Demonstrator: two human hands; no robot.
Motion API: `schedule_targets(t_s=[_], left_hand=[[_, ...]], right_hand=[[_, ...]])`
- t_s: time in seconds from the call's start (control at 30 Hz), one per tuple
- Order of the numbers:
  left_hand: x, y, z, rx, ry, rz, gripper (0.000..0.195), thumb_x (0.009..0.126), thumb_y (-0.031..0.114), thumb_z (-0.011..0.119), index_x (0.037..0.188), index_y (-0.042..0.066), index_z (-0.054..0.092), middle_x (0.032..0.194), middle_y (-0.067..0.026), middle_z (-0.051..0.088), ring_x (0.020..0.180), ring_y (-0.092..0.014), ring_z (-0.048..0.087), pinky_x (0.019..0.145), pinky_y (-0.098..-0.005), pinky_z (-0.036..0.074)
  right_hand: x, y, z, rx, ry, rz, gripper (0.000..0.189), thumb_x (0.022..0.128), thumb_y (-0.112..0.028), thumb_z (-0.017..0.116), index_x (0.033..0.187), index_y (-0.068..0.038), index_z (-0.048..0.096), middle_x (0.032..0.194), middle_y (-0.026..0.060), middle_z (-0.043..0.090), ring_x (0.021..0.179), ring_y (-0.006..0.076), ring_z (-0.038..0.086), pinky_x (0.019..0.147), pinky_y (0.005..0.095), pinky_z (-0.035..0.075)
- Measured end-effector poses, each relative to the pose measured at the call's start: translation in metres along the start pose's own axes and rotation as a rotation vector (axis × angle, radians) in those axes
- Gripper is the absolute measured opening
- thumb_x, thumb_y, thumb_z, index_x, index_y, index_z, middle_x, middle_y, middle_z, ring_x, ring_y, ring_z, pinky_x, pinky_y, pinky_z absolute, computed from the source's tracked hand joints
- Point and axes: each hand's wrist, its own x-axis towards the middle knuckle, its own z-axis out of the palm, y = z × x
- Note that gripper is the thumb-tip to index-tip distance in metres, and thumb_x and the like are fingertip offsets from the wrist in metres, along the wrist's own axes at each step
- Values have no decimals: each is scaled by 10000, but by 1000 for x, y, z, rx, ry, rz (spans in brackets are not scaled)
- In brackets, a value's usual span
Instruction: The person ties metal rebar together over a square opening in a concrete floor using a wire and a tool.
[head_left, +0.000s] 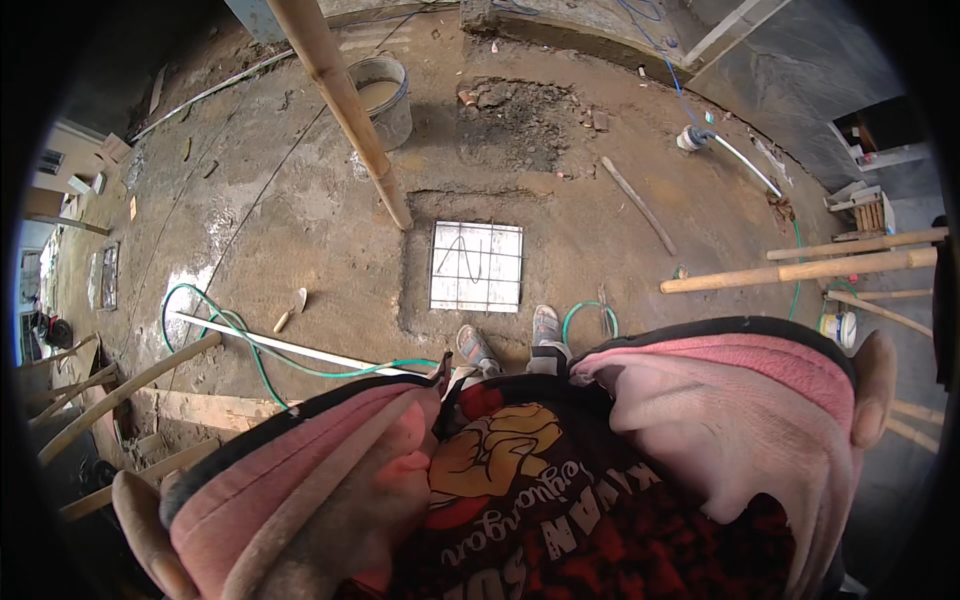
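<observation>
Both sides of a dark jacket with a pink lining (697, 375) are spread wide over a printed shirt (540, 495). My left hand (146, 532) grips the jacket's edge at the lower left, only some fingers showing. At the right, fingers of my right hand (874, 390) hold the other edge; the rest is behind the cloth. Before my sandalled feet (475, 345) lies a square recess in the ground. In it sits a white square panel (444, 292) under a wire or rebar grid (491, 260), with a bent wire on top.
A bamboo pole (337, 90) slants down beside the recess, near a bucket of murky liquid (394, 124). A trowel (291, 310), a white pipe (300, 347) and a green hose (259, 345) lie left. More bamboo poles (810, 271) reach in from the right. Rubble (517, 124) lies ahead.
</observation>
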Motion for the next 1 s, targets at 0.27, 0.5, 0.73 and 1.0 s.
schedule_targets(t_s=[0.27, 0.5, 0.73, 1.0], left_hand=[[-3, 13, -1, 134, 7, 40, 164, 864, 79, 578, 1005, -2, 596, 860, -183, 601, 753, -244, 612, 665, -310, 462], [6, 0, 12, 154, -22, 98, 203, 874, 109, 565, 1048, 6, 573, 904, -196, 593, 790, -256, 605, 698, -334, 455], [9, -18, 20, 234, 73, 130, 244, 884, 139, 551, 1092, 13, 551, 948, -208, 585, 828, -268, 599, 731, -358, 449], [31, -28, 33, 258, 50, 205, 290, 895, 174, 536, 1142, 21, 525, 998, -221, 576, 871, -282, 591, 768, -385, 441]], right_hand=[[-22, 23, 5, 97, -14, -34, 250, 823, -37, 548, 1067, 14, 548, 702, 111, 523, 622, 189, 530, 566, 355, 411], [-36, 21, 0, 106, 18, -8, 199, 842, -68, 520, 1025, 7, 538, 697, 112, 524, 634, 198, 528, 608, 375, 409], [-32, 22, -9, 114, -35, -12, 161, 861, -99, 493, 982, 0, 528, 691, 114, 525, 645, 207, 525, 649, 395, 407], [-31, 19, -14, 125, -18, -19, 147, 883, -135, 462, 934, -8, 517, 685, 116, 526, 657, 217, 522, 696, 417, 404]])
